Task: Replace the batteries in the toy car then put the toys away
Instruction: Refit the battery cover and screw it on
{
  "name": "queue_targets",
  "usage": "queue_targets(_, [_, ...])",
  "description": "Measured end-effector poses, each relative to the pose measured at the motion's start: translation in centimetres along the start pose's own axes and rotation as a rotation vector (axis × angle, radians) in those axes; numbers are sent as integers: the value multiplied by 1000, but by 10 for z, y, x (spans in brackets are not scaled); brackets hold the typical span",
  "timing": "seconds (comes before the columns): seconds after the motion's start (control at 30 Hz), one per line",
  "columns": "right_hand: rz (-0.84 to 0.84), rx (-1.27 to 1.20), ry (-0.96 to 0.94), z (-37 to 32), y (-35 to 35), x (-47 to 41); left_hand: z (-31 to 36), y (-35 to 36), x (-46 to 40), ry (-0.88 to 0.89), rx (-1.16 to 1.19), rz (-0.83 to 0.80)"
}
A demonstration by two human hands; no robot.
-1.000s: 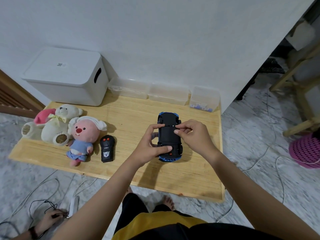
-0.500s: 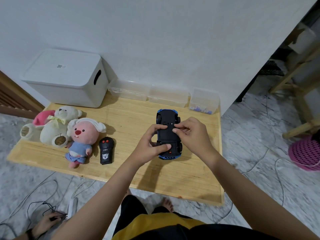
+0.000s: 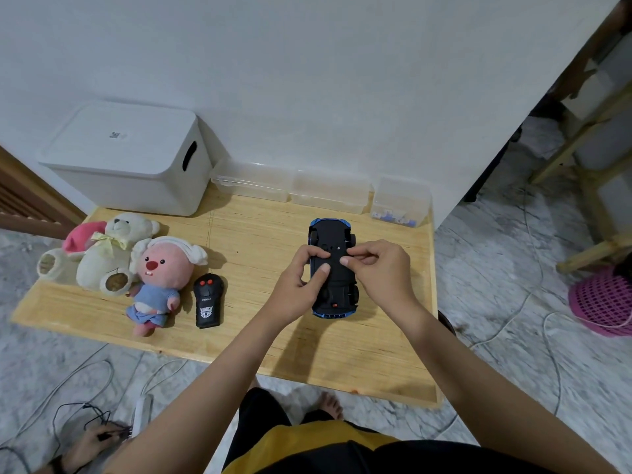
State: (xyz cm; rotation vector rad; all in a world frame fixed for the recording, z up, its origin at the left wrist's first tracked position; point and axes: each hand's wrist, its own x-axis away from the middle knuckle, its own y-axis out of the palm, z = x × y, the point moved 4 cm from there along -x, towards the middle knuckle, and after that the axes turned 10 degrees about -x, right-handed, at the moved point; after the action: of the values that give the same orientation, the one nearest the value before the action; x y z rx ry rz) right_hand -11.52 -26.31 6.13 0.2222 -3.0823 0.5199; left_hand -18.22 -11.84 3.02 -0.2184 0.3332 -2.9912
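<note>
L thumb [image 3: 324,268] now mid-underside of flipped toy car [image 3: 333,268], w/ R hand [image 3: 379,275].

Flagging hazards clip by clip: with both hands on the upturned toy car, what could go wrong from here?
1. The toy car lies upside down near the table's right edge; a hard push from the left hand or right hand could slide it off.
2. Any small part freed from the underside could roll onto the floor.

arms: both bare, no sleeves in view | left hand [image 3: 301,285]: bare, no rings | right hand [image 3: 383,278]: bare, no rings, no watch | clothing: yellow garment [image 3: 307,446] at the lap, black fabric just beside it | feet: bare on the floor
</note>
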Motion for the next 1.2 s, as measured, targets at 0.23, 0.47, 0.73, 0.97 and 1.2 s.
queue_targets(0.23, [16, -11, -43, 5, 2, 9, 3, 0, 1, 25, -67, -44])
queue_targets(0.47, [-11, 17, -60, 6, 3, 13, 2, -1, 1, 39, -63, -64])
queue_targets(0.73, [-8, -33, 44, 11, 6, 11, -2, -2, 2, 39, -62, -88])
queue_targets(0.97, [14, -130, 65, 23, 10, 23, -12, -2, 5, 48, -126, 2])
queue_targets(1.2, [53, -113, 57, 51, 4, 25, -23, -3, 5, 8, -125, 60])
